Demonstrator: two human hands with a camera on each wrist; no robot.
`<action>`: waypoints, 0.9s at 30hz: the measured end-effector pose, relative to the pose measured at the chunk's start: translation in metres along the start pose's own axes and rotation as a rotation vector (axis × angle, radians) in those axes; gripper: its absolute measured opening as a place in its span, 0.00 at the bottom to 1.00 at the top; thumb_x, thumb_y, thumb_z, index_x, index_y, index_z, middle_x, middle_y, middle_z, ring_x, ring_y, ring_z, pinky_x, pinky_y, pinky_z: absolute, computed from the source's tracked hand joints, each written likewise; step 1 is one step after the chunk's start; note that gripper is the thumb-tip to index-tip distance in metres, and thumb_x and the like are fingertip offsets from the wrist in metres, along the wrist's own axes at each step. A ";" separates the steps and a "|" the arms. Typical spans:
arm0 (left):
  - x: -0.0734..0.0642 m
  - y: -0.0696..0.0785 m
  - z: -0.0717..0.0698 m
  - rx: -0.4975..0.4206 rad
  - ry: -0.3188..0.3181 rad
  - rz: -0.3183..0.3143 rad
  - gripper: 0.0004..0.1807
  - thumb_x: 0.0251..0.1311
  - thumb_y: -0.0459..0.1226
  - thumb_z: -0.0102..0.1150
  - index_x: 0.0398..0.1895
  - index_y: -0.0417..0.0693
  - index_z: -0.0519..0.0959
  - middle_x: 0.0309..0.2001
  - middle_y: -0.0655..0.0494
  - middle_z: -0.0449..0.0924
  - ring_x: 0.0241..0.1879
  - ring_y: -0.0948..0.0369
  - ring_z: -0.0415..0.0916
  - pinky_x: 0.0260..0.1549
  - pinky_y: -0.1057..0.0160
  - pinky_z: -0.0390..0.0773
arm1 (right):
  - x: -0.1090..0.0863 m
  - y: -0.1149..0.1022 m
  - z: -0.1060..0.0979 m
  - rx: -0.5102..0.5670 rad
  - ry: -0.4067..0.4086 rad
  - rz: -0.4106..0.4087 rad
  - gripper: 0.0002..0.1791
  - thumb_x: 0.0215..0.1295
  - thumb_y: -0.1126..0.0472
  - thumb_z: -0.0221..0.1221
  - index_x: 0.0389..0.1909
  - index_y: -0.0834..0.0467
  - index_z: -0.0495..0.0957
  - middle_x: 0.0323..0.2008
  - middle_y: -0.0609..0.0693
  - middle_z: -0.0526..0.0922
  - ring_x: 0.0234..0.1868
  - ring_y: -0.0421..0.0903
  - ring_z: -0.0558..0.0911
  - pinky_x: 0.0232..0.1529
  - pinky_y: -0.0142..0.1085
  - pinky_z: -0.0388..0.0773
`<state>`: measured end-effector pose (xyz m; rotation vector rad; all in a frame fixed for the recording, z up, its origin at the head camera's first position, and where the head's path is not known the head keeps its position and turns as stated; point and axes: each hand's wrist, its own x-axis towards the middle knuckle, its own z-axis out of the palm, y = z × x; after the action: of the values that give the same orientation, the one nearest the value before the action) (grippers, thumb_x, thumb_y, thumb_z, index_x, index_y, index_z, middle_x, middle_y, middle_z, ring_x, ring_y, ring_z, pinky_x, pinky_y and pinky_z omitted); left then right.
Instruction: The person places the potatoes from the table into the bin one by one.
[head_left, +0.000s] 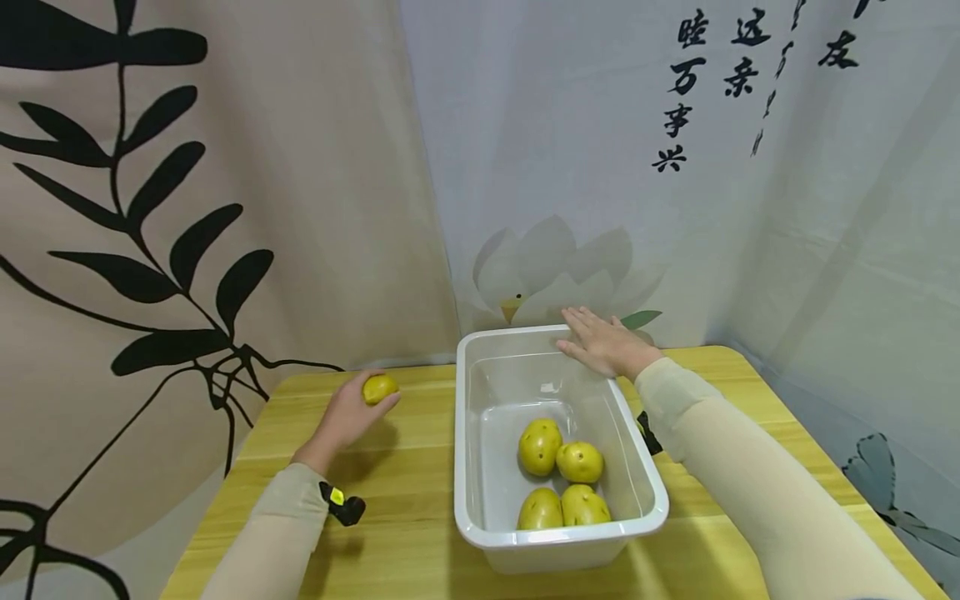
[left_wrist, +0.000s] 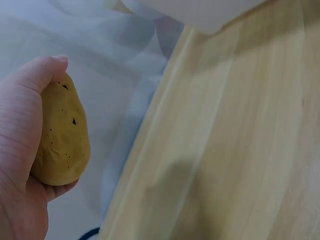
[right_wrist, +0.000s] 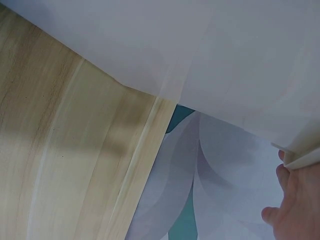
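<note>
In my left hand [head_left: 352,412] I hold a yellow potato [left_wrist: 62,135] with dark specks, thumb and fingers around it. That hand is above the left back part of the table, apart from the tub. My right hand [head_left: 603,343] rests at the back right corner of a white plastic tub [head_left: 469,433], its fingers extended across the rim. Several more yellow potatoes [head_left: 540,447] lie on the tub's floor, grouped toward its near right end. From the right wrist, the hand shows at the tub's rim [right_wrist: 305,157], partly cut off by the frame.
The tub stands on a light wooden table [head_left: 405,500]. Behind the table hangs a pale curtain [head_left: 345,208] printed with dark leaves, a lotus and writing. Each wrist bears a black strap; the left one has a dark camera [head_left: 347,508].
</note>
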<state>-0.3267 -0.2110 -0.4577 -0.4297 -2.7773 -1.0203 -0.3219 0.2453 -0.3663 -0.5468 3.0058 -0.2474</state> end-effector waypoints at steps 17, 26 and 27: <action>-0.002 0.045 -0.016 -0.074 0.021 0.122 0.30 0.56 0.59 0.62 0.57 0.56 0.73 0.46 0.54 0.76 0.34 0.56 0.72 0.27 0.59 0.74 | 0.000 0.000 0.001 0.003 -0.001 0.010 0.41 0.73 0.35 0.33 0.77 0.55 0.39 0.76 0.54 0.41 0.75 0.56 0.42 0.67 0.63 0.38; -0.006 0.074 -0.023 -0.095 0.002 0.215 0.29 0.56 0.55 0.64 0.58 0.57 0.72 0.48 0.55 0.76 0.35 0.57 0.73 0.28 0.59 0.75 | 0.000 0.000 0.001 0.000 -0.005 0.004 0.41 0.73 0.35 0.32 0.77 0.56 0.39 0.76 0.56 0.43 0.75 0.57 0.42 0.67 0.63 0.38; -0.007 0.077 -0.024 -0.098 -0.003 0.225 0.28 0.56 0.55 0.65 0.58 0.57 0.72 0.48 0.56 0.76 0.35 0.57 0.73 0.28 0.59 0.75 | 0.000 0.000 0.001 -0.001 -0.003 0.003 0.42 0.73 0.34 0.32 0.77 0.56 0.39 0.76 0.56 0.43 0.75 0.57 0.42 0.67 0.63 0.38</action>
<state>-0.2947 -0.1720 -0.3939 -0.7383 -2.6130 -1.1035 -0.3216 0.2448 -0.3673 -0.5429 3.0037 -0.2439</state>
